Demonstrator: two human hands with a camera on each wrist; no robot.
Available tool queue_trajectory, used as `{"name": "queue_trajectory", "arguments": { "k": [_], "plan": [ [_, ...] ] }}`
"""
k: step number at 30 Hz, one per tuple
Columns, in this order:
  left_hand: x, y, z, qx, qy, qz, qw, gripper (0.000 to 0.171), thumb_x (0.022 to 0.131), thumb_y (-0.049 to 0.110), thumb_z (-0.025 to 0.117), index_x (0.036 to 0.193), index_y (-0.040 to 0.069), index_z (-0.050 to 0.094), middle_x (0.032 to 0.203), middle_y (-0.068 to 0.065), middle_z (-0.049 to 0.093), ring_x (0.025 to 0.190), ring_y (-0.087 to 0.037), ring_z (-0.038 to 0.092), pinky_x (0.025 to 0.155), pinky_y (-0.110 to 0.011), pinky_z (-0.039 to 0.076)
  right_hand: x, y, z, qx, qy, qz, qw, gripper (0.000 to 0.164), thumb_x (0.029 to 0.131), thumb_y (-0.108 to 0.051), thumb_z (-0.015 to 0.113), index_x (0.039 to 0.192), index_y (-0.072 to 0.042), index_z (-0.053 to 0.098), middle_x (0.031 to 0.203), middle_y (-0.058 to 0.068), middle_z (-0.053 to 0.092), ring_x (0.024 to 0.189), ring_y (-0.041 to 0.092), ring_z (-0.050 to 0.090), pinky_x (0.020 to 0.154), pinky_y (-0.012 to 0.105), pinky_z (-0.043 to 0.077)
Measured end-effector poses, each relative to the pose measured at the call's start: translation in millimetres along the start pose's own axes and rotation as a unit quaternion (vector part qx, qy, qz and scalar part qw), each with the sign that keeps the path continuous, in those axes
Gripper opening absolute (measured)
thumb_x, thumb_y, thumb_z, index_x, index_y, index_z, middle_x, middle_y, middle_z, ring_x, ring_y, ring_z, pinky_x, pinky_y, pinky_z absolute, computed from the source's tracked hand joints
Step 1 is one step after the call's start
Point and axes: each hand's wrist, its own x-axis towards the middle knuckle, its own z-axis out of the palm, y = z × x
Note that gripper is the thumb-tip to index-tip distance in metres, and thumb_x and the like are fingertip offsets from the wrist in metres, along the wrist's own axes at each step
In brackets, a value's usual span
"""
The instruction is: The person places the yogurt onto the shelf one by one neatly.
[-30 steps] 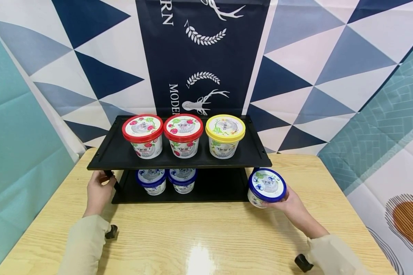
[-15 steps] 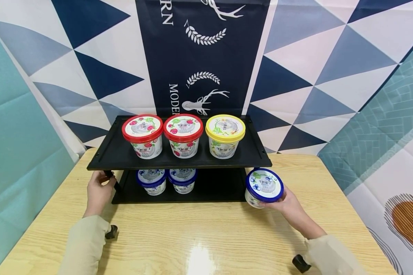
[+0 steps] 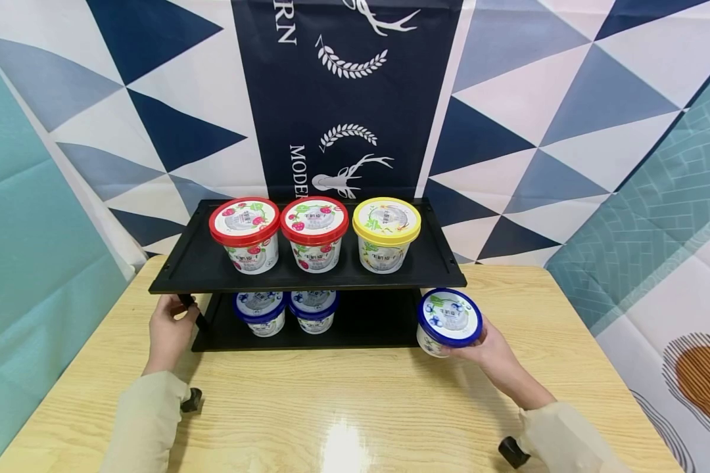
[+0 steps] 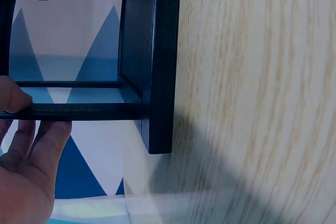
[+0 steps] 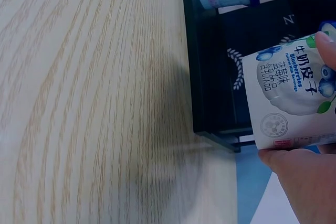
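A black two-tier shelf (image 3: 343, 279) stands on the table. My left hand (image 3: 170, 332) pinches its front left post (image 4: 84, 112), thumb on one side and fingers on the other in the left wrist view. My right hand (image 3: 497, 358) holds a white blueberry yogurt-style cup with a blue lid (image 3: 449, 315) by its side, at the lower tier's front right end. Its printed front (image 5: 294, 87) faces the right wrist camera. Two like blue-lidded cups, one on the left (image 3: 261, 312) and one beside it (image 3: 313, 310), stand on the lower tier, partly hidden under the upper board.
On the upper tier are two red-lidded cups (image 3: 245, 233) (image 3: 315, 233) and a yellow-lidded cup (image 3: 386, 233). The wood-grain table (image 3: 307, 407) extends in front of the shelf. Patterned cloth (image 3: 355, 98) hangs behind it.
My right hand has moved the blue-lidded cup slightly left, towards the lower tier's right end. The left hand stays on the post.
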Motion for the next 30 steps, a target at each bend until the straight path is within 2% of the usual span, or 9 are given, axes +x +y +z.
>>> {"name": "queue_trajectory", "arguments": {
  "k": [3,6,9,11,13,19,25,27,30],
  "plan": [
    [0.2,-0.7,0.2,-0.002,0.002,-0.002,1.0000,0.016,0.090,0.003,0.051,0.106,0.003,0.048,0.107,-0.005,0.055,0.084,0.010,0.042,0.080,-0.017,0.042,0,0,2,-0.002,0.003,-0.001,1.000,0.094,0.074,-0.010,0.078,0.146,-0.005,0.019,0.145,0.019,0.034,0.131,0.028,0.035,0.086,0.005,0.038],
    [0.0,-0.7,-0.1,-0.001,0.000,-0.002,1.0000,0.016,0.090,0.004,0.051,0.106,0.003,0.048,0.109,-0.006,0.055,0.087,0.008,0.043,0.081,-0.018,0.043,1,1,3,-0.003,0.006,-0.010,1.000,0.094,0.072,-0.009,0.079,0.146,-0.006,0.021,0.143,0.016,0.038,0.123,0.012,0.043,0.087,0.006,0.040],
    [0.1,-0.2,-0.2,0.001,-0.003,-0.002,1.0000,0.016,0.091,0.005,0.051,0.107,0.003,0.048,0.111,-0.007,0.055,0.090,0.005,0.044,0.083,-0.020,0.043,3,1,5,0.010,0.006,-0.025,1.000,0.095,0.071,-0.006,0.080,0.147,-0.009,0.023,0.137,0.004,0.045,0.111,-0.005,0.047,0.088,0.008,0.042],
    [0.1,-0.1,-0.1,0.000,-0.003,0.000,1.0000,0.016,0.091,0.005,0.051,0.107,0.003,0.048,0.111,-0.008,0.055,0.091,0.003,0.045,0.084,-0.022,0.043,3,0,6,0.020,0.005,-0.030,0.999,0.096,0.070,-0.005,0.080,0.147,-0.010,0.023,0.132,-0.003,0.048,0.108,-0.010,0.047,0.089,0.009,0.043],
    [0.1,-0.2,0.0,-0.001,-0.002,0.001,1.0000,0.016,0.091,0.004,0.051,0.107,0.002,0.048,0.111,-0.009,0.055,0.091,0.003,0.045,0.084,-0.022,0.043,3,-1,7,0.015,0.005,-0.028,0.999,0.095,0.070,-0.006,0.080,0.147,-0.010,0.023,0.132,-0.003,0.048,0.107,-0.010,0.047,0.088,0.009,0.042],
    [1.4,0.7,-0.1,0.004,-0.001,0.003,1.0000,0.017,0.091,0.003,0.051,0.108,0.003,0.048,0.112,-0.008,0.056,0.088,0.007,0.043,0.082,-0.018,0.043,0,-5,7,-0.014,-0.001,-0.018,1.000,0.092,0.073,-0.012,0.079,0.146,-0.009,0.023,0.143,0.016,0.040,0.113,-0.001,0.044,0.088,0.008,0.040],
    [0.3,1.7,-2.8,0.003,-0.008,-0.003,1.0000,0.017,0.092,0.006,0.051,0.108,0.003,0.048,0.113,-0.009,0.055,0.095,-0.002,0.047,0.080,-0.017,0.043,-1,-6,13,0.008,0.003,-0.016,1.000,0.091,0.071,-0.008,0.079,0.144,-0.005,0.025,0.142,0.018,0.039,0.104,-0.011,0.046,0.087,0.008,0.041],
    [-0.6,1.3,-3.0,0.004,-0.010,-0.003,0.9999,0.017,0.092,0.007,0.051,0.108,0.003,0.048,0.114,-0.009,0.055,0.096,-0.003,0.048,0.080,-0.018,0.043,-2,-6,14,-0.004,0.006,-0.014,1.000,0.092,0.071,-0.009,0.080,0.144,-0.005,0.025,0.142,0.018,0.040,0.112,-0.003,0.047,0.089,0.010,0.041],
    [-1.1,0.6,-2.2,0.004,-0.009,0.000,0.9999,0.016,0.091,0.005,0.051,0.107,0.002,0.048,0.114,-0.010,0.056,0.094,-0.001,0.047,0.082,-0.019,0.043,-1,-8,15,0.002,0.007,-0.016,1.000,0.094,0.071,-0.008,0.080,0.146,-0.007,0.025,0.142,0.018,0.040,0.112,-0.003,0.048,0.089,0.009,0.040]
  ]
}}
